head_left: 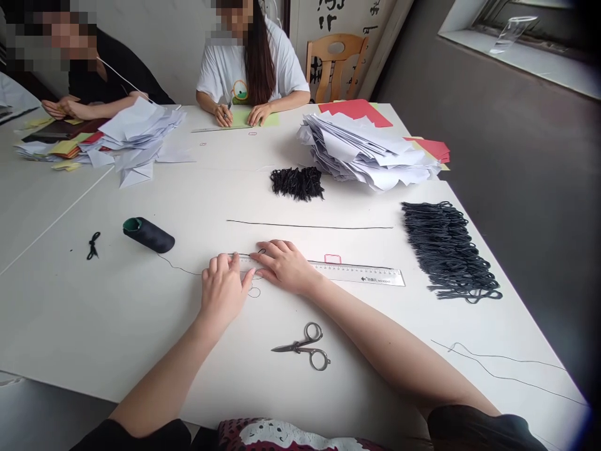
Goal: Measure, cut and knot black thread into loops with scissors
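A black cord lies along the top edge of a clear ruler (380,275), in front of me. At the ruler's left end, my left hand (221,285) is closed, its bent fingertips on the cord. Close beside it, my right hand (286,268) grips the cord over the ruler, where a small dark loop shows at its fingertips. Both thumbs nearly meet, partly hiding the cord. Thin thread (181,269) runs from a black thread spool (149,235), lying on its side, to my left hand. Small thread curls show below the thumbs. Another straight black cord (310,226) lies beyond the ruler.
Scissors (303,346) lie nearer me. Bundles of looped black cords (446,250) and shorter black cords (297,183) lie right and beyond. A small knotted cord (93,245) is at left. Paper stacks (361,147) stand farther back. Two people sit across the white table (117,313).
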Demonstrator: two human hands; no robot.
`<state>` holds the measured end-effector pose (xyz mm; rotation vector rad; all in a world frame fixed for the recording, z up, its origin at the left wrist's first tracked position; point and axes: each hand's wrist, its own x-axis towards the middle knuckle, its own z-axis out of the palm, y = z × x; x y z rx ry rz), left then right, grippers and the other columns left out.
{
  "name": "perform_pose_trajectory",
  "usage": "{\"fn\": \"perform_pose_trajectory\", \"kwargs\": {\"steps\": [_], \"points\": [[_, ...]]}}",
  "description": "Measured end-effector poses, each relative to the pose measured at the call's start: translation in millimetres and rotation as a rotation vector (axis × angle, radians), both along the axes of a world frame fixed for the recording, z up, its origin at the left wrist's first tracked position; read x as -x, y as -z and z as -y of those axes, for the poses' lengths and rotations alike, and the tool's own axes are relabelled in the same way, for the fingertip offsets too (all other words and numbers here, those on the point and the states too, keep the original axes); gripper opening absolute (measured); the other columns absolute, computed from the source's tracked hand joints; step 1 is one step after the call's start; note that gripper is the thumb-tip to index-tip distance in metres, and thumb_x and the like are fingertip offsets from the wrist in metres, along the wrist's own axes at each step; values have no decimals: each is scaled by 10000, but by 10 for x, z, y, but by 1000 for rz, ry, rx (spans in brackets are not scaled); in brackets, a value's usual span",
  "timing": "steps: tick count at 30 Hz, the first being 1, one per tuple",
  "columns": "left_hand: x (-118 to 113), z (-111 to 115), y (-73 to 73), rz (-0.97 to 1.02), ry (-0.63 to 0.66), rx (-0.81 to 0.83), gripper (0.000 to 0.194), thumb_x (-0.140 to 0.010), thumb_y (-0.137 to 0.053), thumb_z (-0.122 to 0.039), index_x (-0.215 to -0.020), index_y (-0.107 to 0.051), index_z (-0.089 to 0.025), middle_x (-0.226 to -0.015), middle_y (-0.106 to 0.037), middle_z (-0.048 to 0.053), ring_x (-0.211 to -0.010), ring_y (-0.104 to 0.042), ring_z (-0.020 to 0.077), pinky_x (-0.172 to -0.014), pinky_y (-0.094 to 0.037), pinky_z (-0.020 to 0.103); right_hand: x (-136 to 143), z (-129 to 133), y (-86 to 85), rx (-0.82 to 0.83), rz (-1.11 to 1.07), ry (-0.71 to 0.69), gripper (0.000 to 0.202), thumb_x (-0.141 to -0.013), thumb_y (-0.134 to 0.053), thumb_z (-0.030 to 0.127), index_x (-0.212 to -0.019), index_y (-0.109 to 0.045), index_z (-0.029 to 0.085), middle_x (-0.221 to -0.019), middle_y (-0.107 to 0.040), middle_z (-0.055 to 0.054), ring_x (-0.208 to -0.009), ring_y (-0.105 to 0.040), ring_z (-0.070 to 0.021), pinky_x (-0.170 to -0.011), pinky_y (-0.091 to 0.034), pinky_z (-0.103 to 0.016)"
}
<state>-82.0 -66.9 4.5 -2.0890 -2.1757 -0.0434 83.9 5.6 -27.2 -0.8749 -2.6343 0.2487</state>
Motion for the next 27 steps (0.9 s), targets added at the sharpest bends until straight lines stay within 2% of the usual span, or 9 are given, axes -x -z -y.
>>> {"fn": "perform_pose_trajectory", "kwargs": {"steps": [4, 8, 11, 14, 16, 21, 25, 27], "points": [[-15, -24, 63, -13, -2, -49, 558, -940, -431, -472, -1296, -567, -64, -1162, -560, 202, -1134, -492, 338, -842, -460, 444, -24, -12, -19, -21, 16, -22, 497, -975, -353, 516, -1341, -528, 229, -1374, -504, -109, -1185, -444, -256, -1003, -354, -421], [20, -85, 101, 7, -20, -80, 555, -943, -419, -467, -1300, -564, -67, -1353, -469, 223, -1303, -383, 353, -954, -430, 476, -203, 79, -139, -99, 62, 11, 555, -979, -339, 514, -1423, -420, 191, -1410, -468, -132, -1212, -429, -270, -1045, -311, -461], [109, -164, 119, 45, -70, -71, 552, -952, -389, -470, -1316, -559, -92, -1404, -422, 225, -1359, -324, 355, -1017, -392, 502, -483, 256, -241, -127, 141, 154, 517, -987, -366, 451, -1382, -455, 129, -1287, -544, -158, -1112, -478, -281, -980, -350, -458], [238, -258, 135, 103, -132, -52, 538, -968, -332, -441, -1356, -529, -124, -1475, -335, 223, -1413, -238, 356, -1072, -337, 529, -833, 480, -258, -64, 255, 463, 426, -977, -417, 381, -1240, -569, 82, -1029, -605, -153, -912, -519, -266, -774, -405, -388], [313, -310, 150, 136, -172, -47, 531, -973, -305, -416, -1377, -507, -137, -1508, -280, 223, -1432, -199, 354, -1092, -307, 540, -1041, 634, -214, -62, 314, 585, 404, -964, -452, 345, -1252, -561, 84, -977, -596, -142, -877, -516, -261, -725, -389, -370], [365, -370, 201, 151, -202, -70, 547, -960, -316, -407, -1382, -487, -104, -1525, -234, 242, -1442, -166, 360, -1119, -244, 566, -1264, 955, -100, -56, 377, 684, 464, -957, -471, 323, -1338, -495, 59, -931, -596, -131, -867, -513, -257, -703, -380, -356], [334, -371, 216, 163, -210, -52, 578, -959, -288, -413, -1401, -455, -82, -1533, -215, 247, -1445, -155, 363, -1124, -217, 582, -1289, 1033, -158, 31, 371, 691, 488, -965, -454, 361, -1358, -485, 74, -955, -595, -127, -877, -519, -248, -724, -396, -345], [329, -369, 212, 169, -217, -40, 588, -961, -270, -423, -1409, -447, -86, -1538, -206, 246, -1447, -146, 365, -1126, -204, 586, -1342, 1004, -207, 69, 376, 760, 484, -978, -418, 380, -1357, -490, 88, -964, -593, -128, -896, -522, -251, -742, -399, -347]]}}
